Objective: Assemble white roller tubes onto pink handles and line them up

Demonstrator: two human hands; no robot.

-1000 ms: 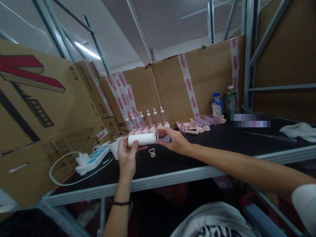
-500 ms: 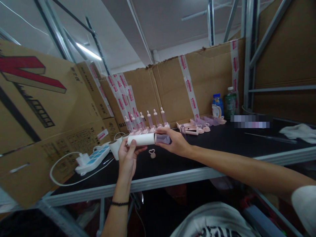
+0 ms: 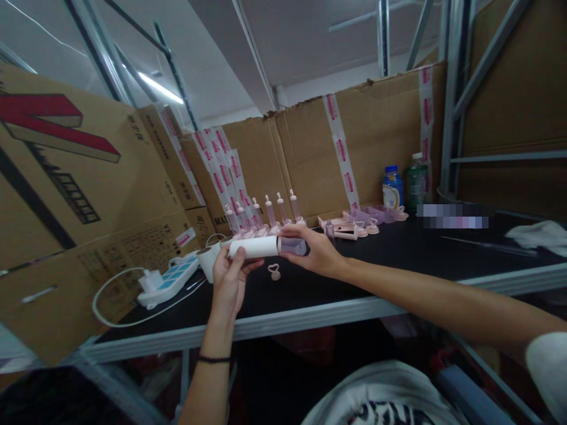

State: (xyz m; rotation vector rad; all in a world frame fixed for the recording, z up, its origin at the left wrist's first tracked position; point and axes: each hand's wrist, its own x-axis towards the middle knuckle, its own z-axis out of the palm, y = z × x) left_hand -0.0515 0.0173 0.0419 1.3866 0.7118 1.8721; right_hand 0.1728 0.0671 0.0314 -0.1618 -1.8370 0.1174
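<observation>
My left hand (image 3: 228, 277) grips a white cylindrical roll (image 3: 253, 247) held level above the black table (image 3: 398, 260). My right hand (image 3: 312, 251) holds a translucent pale purple piece (image 3: 293, 245) that sticks out of the roll's right end. A small pink heart-shaped piece (image 3: 274, 271) lies on the table just below the roll. Behind my hands stand several pink stick-like parts (image 3: 266, 213) upright in rows.
A white power strip (image 3: 168, 281) with a looped cable lies at the left. Pink and purple parts (image 3: 354, 227) lie further back, with two bottles (image 3: 403, 188) by the cardboard wall. A white cloth (image 3: 535, 233) rests at the right. Cardboard boxes (image 3: 80, 195) surround the table.
The purple piece has come further out of the roll's right end as my right hand drew it to the right. The view shifted slightly.
</observation>
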